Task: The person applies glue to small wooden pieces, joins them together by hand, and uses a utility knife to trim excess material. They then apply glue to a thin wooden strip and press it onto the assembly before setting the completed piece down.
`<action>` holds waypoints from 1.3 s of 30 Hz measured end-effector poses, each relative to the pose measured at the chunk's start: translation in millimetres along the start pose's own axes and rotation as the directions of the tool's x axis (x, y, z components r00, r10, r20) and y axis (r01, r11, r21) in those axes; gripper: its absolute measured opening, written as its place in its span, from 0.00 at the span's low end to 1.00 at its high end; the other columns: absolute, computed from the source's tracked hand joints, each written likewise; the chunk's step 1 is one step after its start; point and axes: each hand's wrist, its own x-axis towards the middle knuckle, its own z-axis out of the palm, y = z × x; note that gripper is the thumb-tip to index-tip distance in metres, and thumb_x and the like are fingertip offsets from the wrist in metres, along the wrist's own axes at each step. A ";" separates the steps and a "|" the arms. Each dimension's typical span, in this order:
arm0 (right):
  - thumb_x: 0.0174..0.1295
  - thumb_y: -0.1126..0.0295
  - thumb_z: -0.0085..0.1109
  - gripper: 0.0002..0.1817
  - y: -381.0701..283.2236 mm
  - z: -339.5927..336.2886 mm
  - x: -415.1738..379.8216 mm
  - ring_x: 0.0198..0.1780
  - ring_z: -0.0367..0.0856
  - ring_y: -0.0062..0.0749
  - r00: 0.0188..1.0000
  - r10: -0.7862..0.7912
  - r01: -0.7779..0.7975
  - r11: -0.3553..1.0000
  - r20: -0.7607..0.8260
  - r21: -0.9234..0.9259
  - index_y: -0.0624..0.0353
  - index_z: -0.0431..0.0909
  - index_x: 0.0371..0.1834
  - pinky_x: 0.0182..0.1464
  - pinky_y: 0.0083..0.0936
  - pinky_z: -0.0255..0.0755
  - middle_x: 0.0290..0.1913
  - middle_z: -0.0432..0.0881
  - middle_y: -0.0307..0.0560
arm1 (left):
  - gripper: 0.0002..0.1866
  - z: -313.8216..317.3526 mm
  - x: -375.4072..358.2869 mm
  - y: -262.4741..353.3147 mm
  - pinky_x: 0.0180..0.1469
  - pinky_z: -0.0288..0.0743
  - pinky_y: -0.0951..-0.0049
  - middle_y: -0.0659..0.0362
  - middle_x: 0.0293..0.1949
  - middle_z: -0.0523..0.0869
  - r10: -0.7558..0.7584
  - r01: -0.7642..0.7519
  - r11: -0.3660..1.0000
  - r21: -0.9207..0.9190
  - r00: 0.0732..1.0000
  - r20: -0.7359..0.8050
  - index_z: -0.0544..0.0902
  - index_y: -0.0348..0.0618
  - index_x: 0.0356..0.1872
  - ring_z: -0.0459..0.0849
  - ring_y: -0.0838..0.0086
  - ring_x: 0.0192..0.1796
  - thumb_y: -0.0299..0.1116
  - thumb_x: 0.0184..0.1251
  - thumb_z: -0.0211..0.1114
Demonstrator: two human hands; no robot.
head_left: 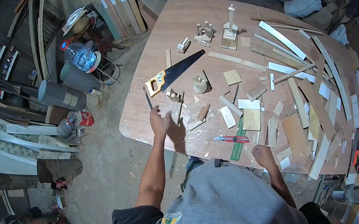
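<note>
My left hand [159, 123] is raised over the near left edge of the table, fingers closed on a thin dark stick [148, 98] that points away from me. Just beyond lies a handsaw [178, 72] with a yellow handle. To its right are a small wooden block piece [173, 95] and a glass jar [200, 83] of pale contents. My right hand [263, 155] rests at the table's front edge with curled fingers; whatever is inside them is hidden. Near it lie a red utility knife [232, 139] and a green ruler [239, 145].
A wooden tower model [229, 31] and small model parts [204, 34] stand at the far side of the table [143, 117]. Wood strips and offcuts [303, 92] crowd the right side. A water bottle [81, 57] sits on a stool to the left.
</note>
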 end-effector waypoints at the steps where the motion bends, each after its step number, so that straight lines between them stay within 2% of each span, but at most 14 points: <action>1: 0.61 0.69 0.63 0.09 1.9 2.9 -2.1 0.36 0.89 0.47 0.999 0.035 -0.034 0.999 -0.034 0.005 0.64 0.86 0.36 0.41 0.36 0.80 0.32 0.87 0.60 | 0.35 3.0 14.4 6.8 0.54 0.78 0.58 0.43 0.51 0.84 0.007 -0.007 1.000 -0.002 1.000 0.006 0.78 0.33 0.60 0.84 0.51 0.53 0.39 0.52 0.79; 3: 0.61 0.68 0.64 0.09 0.8 7.4 -4.6 0.37 0.88 0.51 0.994 0.075 -0.074 0.997 -0.075 0.009 0.63 0.86 0.36 0.41 0.39 0.79 0.33 0.87 0.60 | 0.41 9.9 37.0 18.9 0.60 0.76 0.55 0.42 0.56 0.81 0.111 -0.111 0.992 0.063 0.994 0.007 0.73 0.34 0.65 0.80 0.49 0.58 0.41 0.50 0.80; 8: 0.61 0.68 0.65 0.09 -10.4 21.0 -14.1 0.38 0.89 0.49 0.983 0.125 -0.124 0.992 -0.136 0.014 0.64 0.86 0.38 0.43 0.37 0.81 0.35 0.88 0.59 | 0.44 24.7 53.7 37.8 0.62 0.74 0.52 0.44 0.61 0.77 0.148 -0.164 0.974 0.155 0.983 0.113 0.68 0.37 0.69 0.76 0.48 0.62 0.42 0.52 0.79; 9: 0.61 0.68 0.65 0.09 -11.1 22.8 -14.7 0.38 0.89 0.49 0.981 0.132 -0.132 0.991 -0.142 0.010 0.64 0.86 0.38 0.43 0.37 0.81 0.35 0.88 0.59 | 0.43 24.0 51.3 44.0 0.61 0.75 0.52 0.44 0.60 0.78 0.157 -0.173 0.972 0.157 0.982 0.108 0.68 0.37 0.69 0.77 0.48 0.61 0.42 0.53 0.78; 11: 0.60 0.67 0.68 0.11 -12.4 27.3 -15.6 0.35 0.88 0.39 0.979 0.134 -0.135 0.991 -0.152 0.003 0.63 0.86 0.40 0.41 0.33 0.80 0.34 0.88 0.57 | 0.38 24.4 49.0 50.2 0.58 0.76 0.51 0.46 0.56 0.79 0.158 -0.172 0.973 0.156 0.983 0.096 0.70 0.38 0.67 0.78 0.50 0.59 0.40 0.55 0.75; 15: 0.60 0.67 0.68 0.11 -13.5 27.9 -14.4 0.35 0.87 0.39 0.973 0.149 -0.146 0.989 -0.177 0.030 0.63 0.86 0.40 0.41 0.32 0.80 0.33 0.87 0.57 | 0.31 36.9 51.5 39.5 0.58 0.76 0.52 0.47 0.52 0.81 0.138 -0.146 0.980 0.137 0.988 0.070 0.76 0.37 0.61 0.78 0.51 0.58 0.38 0.57 0.74; 17: 0.60 0.69 0.66 0.09 -16.9 25.2 -13.7 0.38 0.89 0.47 0.969 0.166 -0.161 0.986 -0.184 0.045 0.64 0.86 0.38 0.43 0.37 0.81 0.35 0.88 0.59 | 0.30 40.1 52.4 35.2 0.57 0.76 0.52 0.47 0.51 0.82 0.103 -0.112 0.986 0.124 0.992 0.077 0.77 0.36 0.60 0.79 0.51 0.58 0.38 0.58 0.73; 21: 0.59 0.69 0.66 0.09 -12.2 22.2 -10.6 0.38 0.88 0.50 0.968 0.172 -0.161 0.984 -0.184 0.073 0.64 0.86 0.38 0.43 0.38 0.81 0.35 0.87 0.59 | 0.27 40.3 49.0 41.2 0.57 0.76 0.52 0.47 0.49 0.82 0.062 -0.066 0.993 0.101 0.997 0.049 0.79 0.36 0.57 0.80 0.51 0.56 0.38 0.58 0.73; 28: 0.58 0.68 0.66 0.09 -7.3 23.4 -4.9 0.38 0.87 0.55 0.975 0.049 -0.045 0.999 -0.217 0.026 0.63 0.85 0.36 0.42 0.41 0.80 0.35 0.86 0.60 | 0.31 33.8 42.1 44.4 0.59 0.75 0.51 0.46 0.52 0.82 0.036 -0.041 0.993 0.112 0.998 0.051 0.78 0.36 0.59 0.79 0.51 0.59 0.43 0.57 0.75; 30: 0.58 0.68 0.66 0.09 -10.0 23.3 -3.3 0.37 0.87 0.54 0.976 0.028 -0.024 0.999 -0.216 0.022 0.63 0.84 0.36 0.42 0.41 0.80 0.34 0.86 0.60 | 0.35 29.4 39.7 36.8 0.60 0.74 0.52 0.45 0.55 0.81 0.007 -0.004 0.992 0.124 1.000 -0.022 0.76 0.34 0.62 0.79 0.51 0.60 0.46 0.58 0.75; 31: 0.58 0.68 0.66 0.09 -12.9 23.3 -2.3 0.37 0.86 0.55 0.980 0.016 -0.010 0.999 -0.197 0.034 0.63 0.84 0.36 0.42 0.42 0.79 0.34 0.86 0.60 | 0.33 23.8 37.0 31.6 0.61 0.74 0.54 0.44 0.55 0.82 -0.007 0.010 0.995 0.104 1.000 -0.022 0.77 0.32 0.62 0.80 0.50 0.60 0.45 0.62 0.72; 36: 0.59 0.67 0.65 0.09 -16.5 40.2 12.1 0.39 0.85 0.58 0.986 -0.067 0.071 0.997 -0.155 0.025 0.64 0.84 0.35 0.42 0.45 0.78 0.35 0.85 0.62 | 0.24 17.5 0.3 -20.4 0.58 0.75 0.56 0.43 0.49 0.84 -0.046 0.050 0.997 0.057 0.997 -0.062 0.80 0.31 0.56 0.83 0.50 0.53 0.40 0.67 0.67; 38: 0.60 0.68 0.63 0.10 -27.5 46.7 20.5 0.37 0.85 0.56 0.985 -0.157 0.146 0.980 -0.076 -0.137 0.67 0.82 0.35 0.39 0.41 0.77 0.33 0.84 0.62 | 0.22 13.8 -18.0 -36.2 0.56 0.76 0.56 0.43 0.47 0.85 -0.103 0.101 0.991 0.088 0.994 0.022 0.81 0.31 0.54 0.84 0.51 0.52 0.39 0.66 0.68; 39: 0.60 0.68 0.63 0.10 -32.9 50.9 22.3 0.37 0.85 0.56 0.987 -0.145 0.134 0.981 -0.073 -0.137 0.67 0.82 0.35 0.39 0.41 0.77 0.33 0.84 0.62 | 0.20 12.5 -28.7 -41.8 0.53 0.77 0.56 0.44 0.45 0.85 -0.100 0.097 0.991 0.089 0.995 0.030 0.83 0.31 0.52 0.85 0.52 0.48 0.37 0.65 0.68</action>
